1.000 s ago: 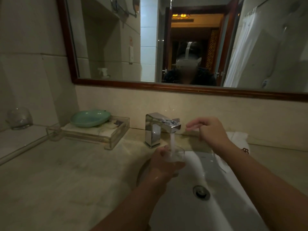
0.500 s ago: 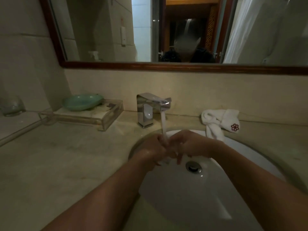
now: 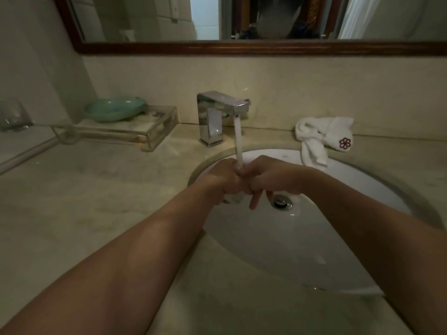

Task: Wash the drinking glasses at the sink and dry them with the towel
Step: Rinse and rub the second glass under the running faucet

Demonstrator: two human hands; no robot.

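The drinking glass (image 3: pixel 232 198) is down in the sink (image 3: pixel 350 180), right under the running water (image 3: pixel 238 143). Only a small clear bit of it shows, low between the two hands. The rest is hidden by fingers.

The left hand (image 3: pixel 221 180) is curled around the glass and holds it. The right hand (image 3: pixel 271 178) is pressed up against it from the other side, with one finger poking down. I cannot tell if the right hand grips the glass or only rubs it (the hands cover too much).

A second ago the right hand was up by the tap (image 3: pixel 221 114), and the glass sat alone in the left hand under the stream. Half a second ago both hands had come together, and they are together now too. I think this means the tap is set and the real washing has begun. Drying comes later.

The towel (image 3: pixel 321 139) lies on the counter (image 3: pixel 96 194) just behind the sink rim, with one end hanging over the edge. It looks white and has a small red flower mark.

The sink bowl has the hands, the glass and the falling water in it, and the drain (image 3: pixel 281 203) sits just beside the right hand. Off to the left, a clear tray (image 3: pixel 154 130) holds a green dish (image 3: pixel 115 110), which looks empty. Far left, on a shelf, stands what may be another glass (image 3: pixel 13 117). It is blurry, so I am not sure.
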